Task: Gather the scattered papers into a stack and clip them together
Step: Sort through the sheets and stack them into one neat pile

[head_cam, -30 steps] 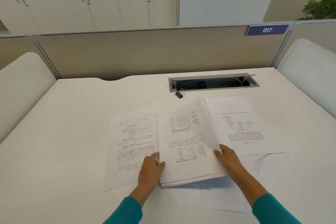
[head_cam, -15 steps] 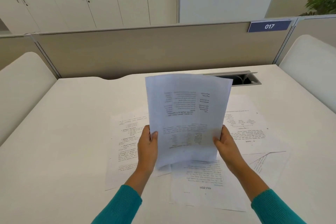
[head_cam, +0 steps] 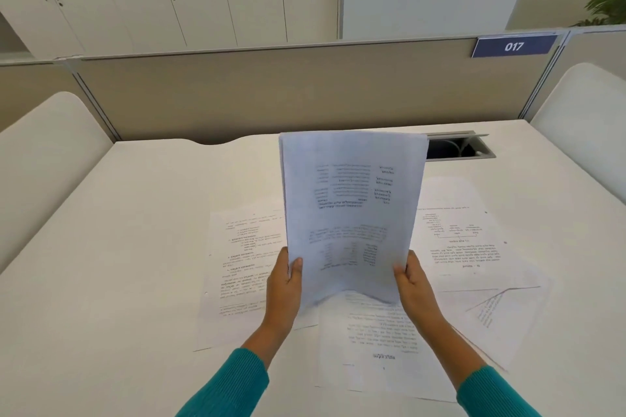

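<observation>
A stack of printed papers stands upright above the white desk, its printed text showing through. My left hand grips its lower left edge and my right hand grips its lower right edge. Loose sheets lie flat on the desk: one to the left, one under my wrists, one to the right with a diagram, and a folded one at the far right. The raised stack hides the desk behind it, and no clip is in sight.
A cable tray opening is set into the desk at the back, partly behind the stack. A beige partition with a blue 017 sign closes the far side. White chair backs stand left and right.
Both hands lifted the stack off the desk and stood it upright. The small black binder clip near the cable tray is now hidden behind the raised papers.
</observation>
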